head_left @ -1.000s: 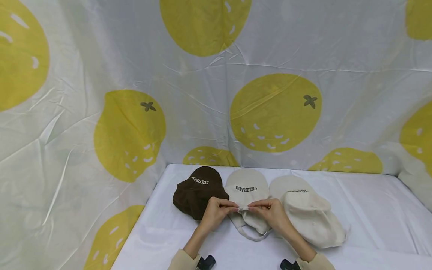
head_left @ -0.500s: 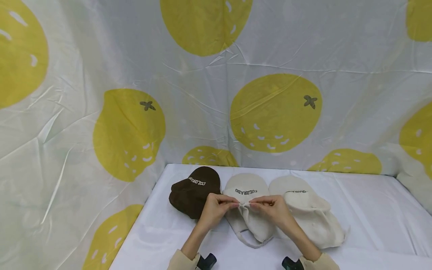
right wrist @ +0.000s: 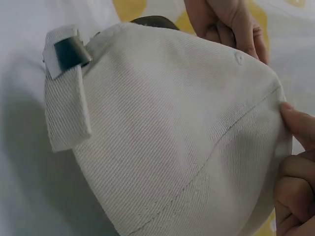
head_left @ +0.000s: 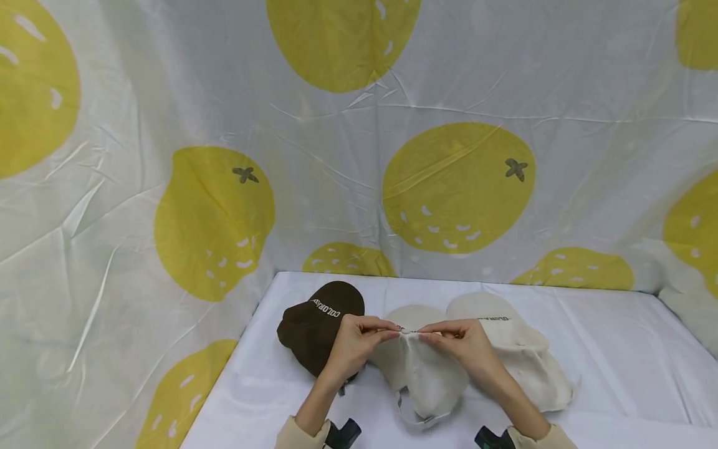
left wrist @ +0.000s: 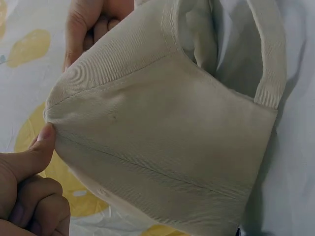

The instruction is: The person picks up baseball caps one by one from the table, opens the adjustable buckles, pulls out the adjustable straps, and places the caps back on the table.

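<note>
In the head view, my left hand [head_left: 354,349] and right hand [head_left: 467,350] pinch the crown of the middle cream baseball cap [head_left: 429,374] between thumb and fingertips, a small gap apart. The crown is pulled up towards me and hides most of the front lettering. The cap's back opening and strap [left wrist: 270,54] hang at the lower end. A metal buckle [right wrist: 72,52] on the strap shows in the right wrist view. Left of it lies a dark brown cap [head_left: 314,330] with white "COLORADO" lettering, partly behind my left hand.
Another cream cap [head_left: 521,362] lies on the right, partly behind my right forearm. All rest on a white-covered table [head_left: 617,362]. A white curtain with yellow fruit prints [head_left: 459,187] hangs behind and along the left side.
Both hands have risen slightly, still pinching the crown. The middle cap has tilted up and towards me, so its lettering is nearly hidden. The brown cap has turned and shifted slightly left.
</note>
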The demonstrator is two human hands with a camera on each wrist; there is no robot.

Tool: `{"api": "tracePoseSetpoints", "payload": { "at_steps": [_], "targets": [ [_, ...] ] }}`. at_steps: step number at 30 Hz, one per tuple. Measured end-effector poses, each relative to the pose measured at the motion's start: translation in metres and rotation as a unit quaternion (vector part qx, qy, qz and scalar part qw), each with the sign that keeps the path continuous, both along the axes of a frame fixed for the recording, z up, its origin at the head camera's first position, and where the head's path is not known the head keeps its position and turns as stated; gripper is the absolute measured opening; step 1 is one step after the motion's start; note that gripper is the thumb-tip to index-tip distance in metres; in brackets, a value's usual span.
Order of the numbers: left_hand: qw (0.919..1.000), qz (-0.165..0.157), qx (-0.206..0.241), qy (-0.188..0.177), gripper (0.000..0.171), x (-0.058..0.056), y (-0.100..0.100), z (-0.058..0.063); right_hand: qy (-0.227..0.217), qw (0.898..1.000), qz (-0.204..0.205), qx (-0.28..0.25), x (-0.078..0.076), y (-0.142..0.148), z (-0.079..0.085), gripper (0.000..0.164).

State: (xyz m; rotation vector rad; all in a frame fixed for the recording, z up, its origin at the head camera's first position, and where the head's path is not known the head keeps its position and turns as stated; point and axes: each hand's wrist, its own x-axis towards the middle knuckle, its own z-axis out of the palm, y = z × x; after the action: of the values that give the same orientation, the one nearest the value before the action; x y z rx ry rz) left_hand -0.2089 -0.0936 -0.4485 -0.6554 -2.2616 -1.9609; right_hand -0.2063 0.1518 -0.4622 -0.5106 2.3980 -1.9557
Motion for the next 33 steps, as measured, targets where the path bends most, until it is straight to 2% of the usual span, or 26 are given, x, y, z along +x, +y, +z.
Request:
{"api": "tracePoseSetpoints", "payload": {
  "at_steps": [8,14,19,28,33],
  "targets": [
    [0.9998,-0.01,0.001,0.017,0.008,0.01,0.001,0.018,0.007,0.999,0.04,-0.028,0.008,0.005,0.017,0.02],
    [0.9995,-0.021,0.004,0.024,0.009,0.018,0.0,0.029,0.001,0.998,0.05,-0.026,0.015,0.008,0.027,0.019],
    [0.9993,-0.026,0.008,0.024,0.009,0.025,-0.001,0.035,-0.009,0.998,0.05,-0.023,0.022,0.007,0.035,0.018],
    [0.9985,-0.04,0.023,0.028,0.008,0.038,-0.003,0.042,0.017,0.998,0.06,-0.021,0.03,0.007,0.043,0.014],
    [0.9992,-0.021,0.015,0.03,0.007,0.044,-0.003,0.047,0.023,0.997,0.063,-0.03,0.037,0.006,0.049,0.014]
  ]
}}
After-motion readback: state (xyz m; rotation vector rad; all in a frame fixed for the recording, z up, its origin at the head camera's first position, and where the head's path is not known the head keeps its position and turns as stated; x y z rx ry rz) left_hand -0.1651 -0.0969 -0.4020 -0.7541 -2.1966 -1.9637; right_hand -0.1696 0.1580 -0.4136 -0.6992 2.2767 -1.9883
